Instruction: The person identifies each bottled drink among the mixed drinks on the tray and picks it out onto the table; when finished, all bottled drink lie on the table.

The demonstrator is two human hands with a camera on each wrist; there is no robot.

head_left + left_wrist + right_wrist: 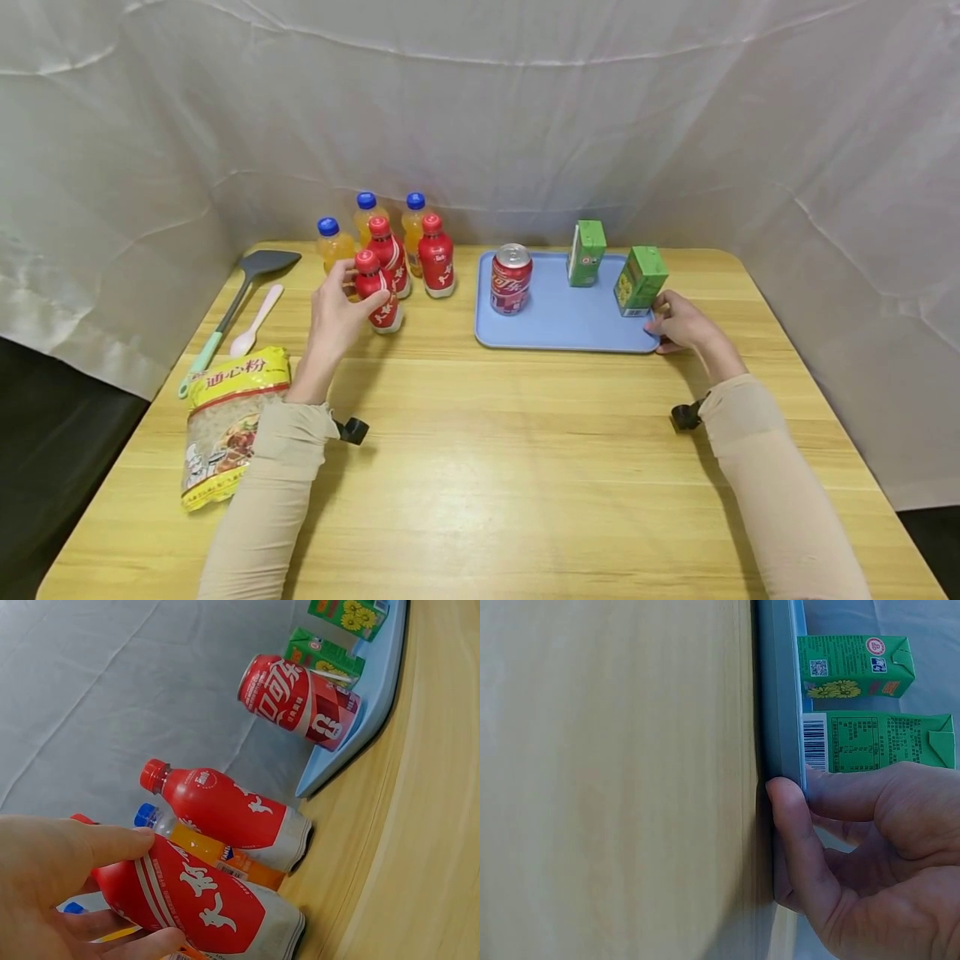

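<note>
My left hand (337, 312) grips the nearest of three red-labelled drink bottles (378, 296), thumb on one side and fingers on the other. That bottle (206, 900) stands upright on the table. Just behind it are the other two red bottles, the right one (437, 257) standing a little apart. At the right front corner of a blue tray (558, 333), my right hand (682, 323) pinches the rim, with fingers under the edge in the right wrist view. On the tray stand a red cola can (512, 282) and two green drink cartons, one (640, 282) close to my right hand.
Three orange soda bottles with blue caps (416, 218) stand behind the red ones. At the left lie a spatula (240, 300), a pale pink spoon (257, 323) and a yellow pasta bag (232, 429), partly under my left forearm. A grey cloth (480, 125) hangs behind the table.
</note>
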